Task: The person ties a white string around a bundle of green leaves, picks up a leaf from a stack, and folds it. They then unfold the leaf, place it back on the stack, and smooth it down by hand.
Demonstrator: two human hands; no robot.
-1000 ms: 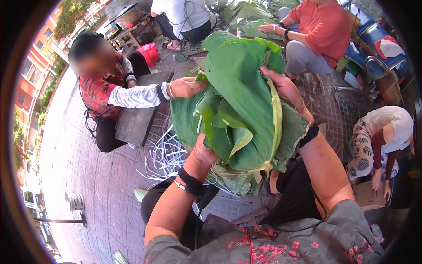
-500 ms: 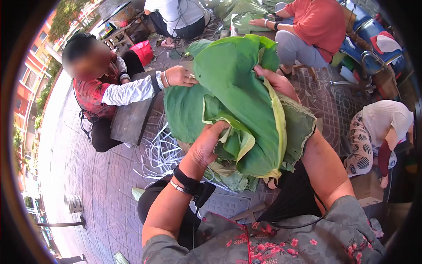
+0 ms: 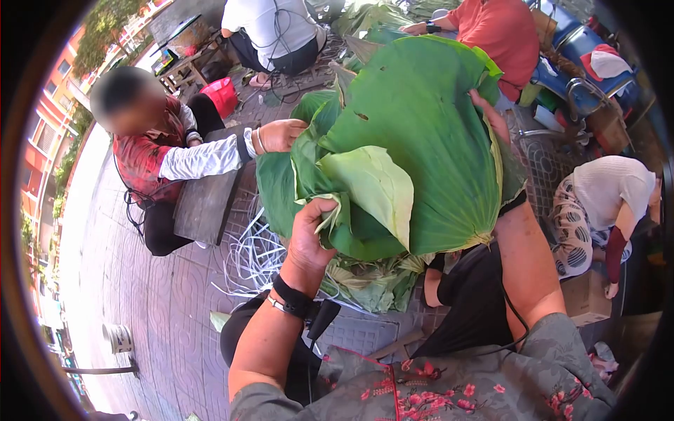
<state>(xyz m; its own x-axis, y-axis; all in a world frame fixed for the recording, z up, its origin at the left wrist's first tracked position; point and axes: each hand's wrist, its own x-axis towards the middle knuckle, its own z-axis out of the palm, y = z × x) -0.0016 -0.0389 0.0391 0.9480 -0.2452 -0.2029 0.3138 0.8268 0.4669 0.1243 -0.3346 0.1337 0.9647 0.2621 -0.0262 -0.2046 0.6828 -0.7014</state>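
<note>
Large green lotus leaves (image 3: 428, 133) spread out between my two hands, raised above my lap. My left hand (image 3: 311, 235) is closed, pinching a folded leaf edge between thumb and fingers. A pale leaf underside (image 3: 379, 186) curls over beside it. On the far right my right hand (image 3: 491, 119) grips the leaf edge, with most of it hidden behind the leaf. Below lies a pile of drier, dull leaves (image 3: 372, 284). At the left edge of the leaves a co-worker's hand (image 3: 281, 135) touches them.
The co-worker sits beside a dark wooden board (image 3: 203, 203). White plastic strips (image 3: 253, 245) lie tangled on the paving. Other people sit at the back and right. A red basket (image 3: 222, 99) stands behind, a white bucket (image 3: 117, 338) at lower left and a cardboard box (image 3: 588, 298) at right.
The top leaf has been spread wider and flatter, its pale underside now turned up near my left hand. My right hand has moved outward to the right; my left hand has shifted slightly left.
</note>
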